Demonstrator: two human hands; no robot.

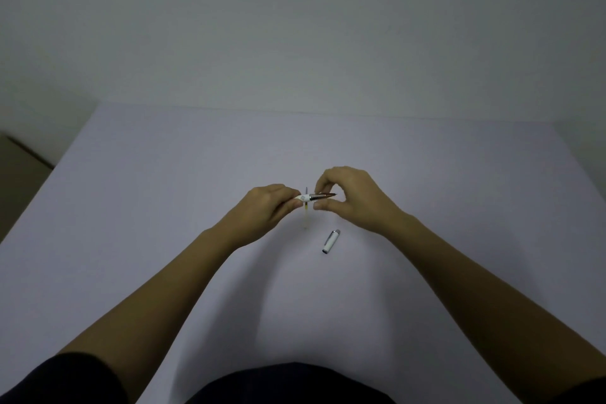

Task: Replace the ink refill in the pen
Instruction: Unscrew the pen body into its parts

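While held crosswise, pen [313, 196] spans both hands

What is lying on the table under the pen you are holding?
A thin pale refill lies on the table under the pen. The pen hides its middle; nearby fingers may cover more.

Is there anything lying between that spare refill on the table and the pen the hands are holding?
Nothing visible blocks it. The refill lies on the table just under the pen, held above it by the left hand and right hand. The cap rests off to the right, clear of that path.
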